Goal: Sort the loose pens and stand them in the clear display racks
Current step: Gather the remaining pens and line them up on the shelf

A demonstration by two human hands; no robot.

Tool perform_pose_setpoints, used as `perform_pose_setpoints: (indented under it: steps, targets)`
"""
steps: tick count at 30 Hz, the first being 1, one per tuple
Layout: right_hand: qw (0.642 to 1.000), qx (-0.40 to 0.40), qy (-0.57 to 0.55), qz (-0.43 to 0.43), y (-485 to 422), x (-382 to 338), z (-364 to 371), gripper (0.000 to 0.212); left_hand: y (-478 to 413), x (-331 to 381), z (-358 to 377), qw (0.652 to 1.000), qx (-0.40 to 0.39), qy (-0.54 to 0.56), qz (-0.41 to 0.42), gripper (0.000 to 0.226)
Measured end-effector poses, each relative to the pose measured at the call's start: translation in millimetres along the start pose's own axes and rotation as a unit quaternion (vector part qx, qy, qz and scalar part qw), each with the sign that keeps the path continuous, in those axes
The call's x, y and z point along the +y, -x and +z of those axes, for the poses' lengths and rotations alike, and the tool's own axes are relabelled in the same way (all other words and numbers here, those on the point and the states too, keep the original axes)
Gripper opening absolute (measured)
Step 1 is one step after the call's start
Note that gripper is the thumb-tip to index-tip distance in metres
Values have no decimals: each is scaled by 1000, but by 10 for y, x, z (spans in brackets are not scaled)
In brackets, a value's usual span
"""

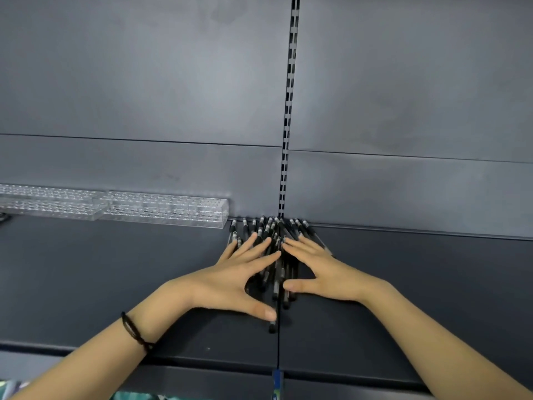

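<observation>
Several loose black pens [277, 272] lie in a pile on the dark shelf [403, 298], fanned out against the back wall. My left hand [233, 280] lies flat on the left half of the pile with fingers spread straight. My right hand [320, 269] lies flat on the right half, fingers straight, thumb pointing left. The fingertips of both hands nearly meet over the middle of the pile. Clear display racks [164, 210] with rows of small holes stand along the back wall to the left of the pens, with no pens in them.
A slotted upright [290, 111] runs down the grey back panel to the pens. The shelf's front edge [202, 363] crosses below my forearms. A dark band circles my left wrist [134, 332]. A shelf joint runs forward under the pile.
</observation>
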State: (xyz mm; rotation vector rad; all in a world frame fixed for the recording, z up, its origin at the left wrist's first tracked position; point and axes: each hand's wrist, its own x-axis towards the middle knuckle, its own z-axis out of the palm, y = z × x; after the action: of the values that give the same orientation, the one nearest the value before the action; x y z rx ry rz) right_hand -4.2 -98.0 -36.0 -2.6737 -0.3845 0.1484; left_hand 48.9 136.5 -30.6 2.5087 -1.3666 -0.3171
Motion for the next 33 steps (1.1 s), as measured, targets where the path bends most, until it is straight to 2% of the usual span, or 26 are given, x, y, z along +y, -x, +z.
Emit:
perform_pose_setpoints:
  steps: [4, 7, 9, 12, 15, 18, 21, 24, 27, 31, 33]
  targets:
    - [998, 50, -38, -26, 0, 50, -22, 82, 45, 118, 33, 998, -14, -67, 10, 115]
    - [976, 163, -143, 12, -3, 59, -117, 58, -3, 81, 50, 998, 3, -57, -16, 104]
    - [962, 214, -161, 57, -5, 113, -143, 48, -31, 24, 51, 998, 18, -52, -34, 93]
    - [971, 186, -95, 119, -24, 242, -115, 51, -78, -45, 43, 996, 32, -59, -58, 84]
    - [972, 162, -83, 149, -75, 269, -74, 59, -154, -76, 51, 994, 54, -61, -75, 78]
    - [976, 143, -66, 154, -121, 190, -25, 62, -256, -89, 76, 990, 99, -39, -90, 73]
    - [979, 146, -35, 138, -119, 111, 33, 62, -326, -109, 57, 981, 156, 40, -108, 80]
    - [978, 172, -46, 111, -110, 43, 70, 57, -330, -158, 5, 956, 212, 72, -188, 75]
    - [977, 185, -49, 98, -132, -22, 104, 53, -300, -202, -38, 950, 185, 14, -252, 75]
    - [980, 171, -40, 96, -141, -80, 148, 50, -285, -257, -42, 956, 141, 42, -254, 77]
    - [979, 184, -7, 88, -134, -97, 149, 48, -275, -258, -29, 957, 144, 30, -251, 76]
